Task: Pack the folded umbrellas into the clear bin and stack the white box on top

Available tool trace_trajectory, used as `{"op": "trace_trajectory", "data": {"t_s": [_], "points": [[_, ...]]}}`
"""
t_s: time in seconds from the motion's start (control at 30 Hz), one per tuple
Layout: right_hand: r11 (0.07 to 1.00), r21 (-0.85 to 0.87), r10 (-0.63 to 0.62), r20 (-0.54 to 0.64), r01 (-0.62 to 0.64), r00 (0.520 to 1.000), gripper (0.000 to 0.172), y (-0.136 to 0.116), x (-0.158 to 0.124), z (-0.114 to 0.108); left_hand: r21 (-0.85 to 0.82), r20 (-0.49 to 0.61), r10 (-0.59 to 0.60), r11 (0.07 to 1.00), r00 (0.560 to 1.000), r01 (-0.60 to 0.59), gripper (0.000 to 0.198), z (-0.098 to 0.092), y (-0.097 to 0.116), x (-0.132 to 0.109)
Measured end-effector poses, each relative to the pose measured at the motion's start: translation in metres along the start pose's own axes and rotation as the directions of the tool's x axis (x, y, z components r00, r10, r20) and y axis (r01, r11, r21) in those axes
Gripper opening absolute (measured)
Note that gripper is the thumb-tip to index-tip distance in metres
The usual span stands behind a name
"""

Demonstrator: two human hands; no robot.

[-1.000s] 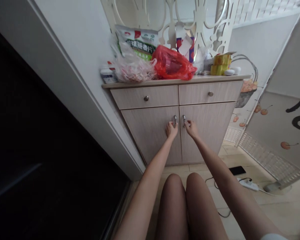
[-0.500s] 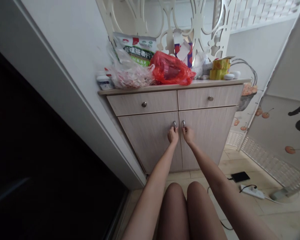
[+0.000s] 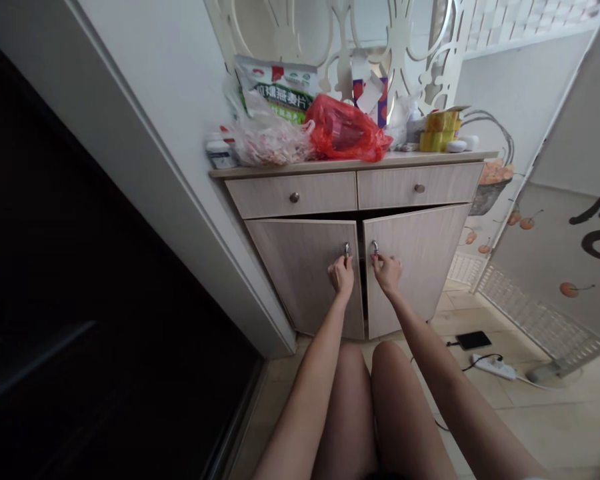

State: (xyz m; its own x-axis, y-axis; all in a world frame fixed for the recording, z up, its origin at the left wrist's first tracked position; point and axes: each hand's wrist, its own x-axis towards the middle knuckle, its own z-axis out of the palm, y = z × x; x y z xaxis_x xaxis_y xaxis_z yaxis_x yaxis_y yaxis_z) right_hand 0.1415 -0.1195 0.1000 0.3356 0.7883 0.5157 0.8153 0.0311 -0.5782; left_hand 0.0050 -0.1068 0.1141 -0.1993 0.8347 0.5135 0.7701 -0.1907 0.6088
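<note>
My left hand is closed on the metal handle of the left cabinet door. On the right cabinet door, my right hand pinches the matching door handle. Both doors of the pale wood-grain cabinet stand slightly ajar, with a dark gap between them and along their top edges. The cabinet's inside is too dark to make out. Above the doors sit two closed drawers, the left drawer and the right drawer, each with a round knob.
On the cabinet top lie a red plastic bag, a clear plastic bag, a green-and-white food bag, a white bottle and yellow tape rolls. A phone and a power strip rest on the floor at right.
Both cabinet doors have come away from shut to slightly ajar, drawn toward me by my hands on the handles. My hands have moved a little apart.
</note>
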Motion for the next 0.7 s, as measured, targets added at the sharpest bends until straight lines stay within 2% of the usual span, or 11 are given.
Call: {"op": "trace_trajectory", "data": {"t_s": [0.17,0.33,0.53,0.7], "points": [[0.997,0.051,-0.046,-0.103,0.052,0.994,0.030,0.019,-0.032,-0.026,-0.028,-0.089,0.079,0.996,0.993,-0.082,0.025,-0.030,-0.021,-0.033],[0.994,0.068,-0.071,-0.155,0.083,0.985,0.035,0.042,-0.063,-0.061,-0.071,-0.183,0.131,0.987,0.974,-0.146,0.027,-0.069,-0.052,-0.066],[0.997,0.030,-0.066,-0.268,0.077,0.961,0.045,0.079,-0.099,-0.111,-0.078,-0.285,0.079,0.991,0.955,-0.105,0.033,-0.111,-0.087,-0.093],[0.994,0.044,-0.079,-0.292,0.096,0.953,0.046,0.106,-0.116,-0.147,-0.042,-0.376,0.010,0.999,0.927,-0.028,0.033,-0.149,-0.115,-0.111]]}}
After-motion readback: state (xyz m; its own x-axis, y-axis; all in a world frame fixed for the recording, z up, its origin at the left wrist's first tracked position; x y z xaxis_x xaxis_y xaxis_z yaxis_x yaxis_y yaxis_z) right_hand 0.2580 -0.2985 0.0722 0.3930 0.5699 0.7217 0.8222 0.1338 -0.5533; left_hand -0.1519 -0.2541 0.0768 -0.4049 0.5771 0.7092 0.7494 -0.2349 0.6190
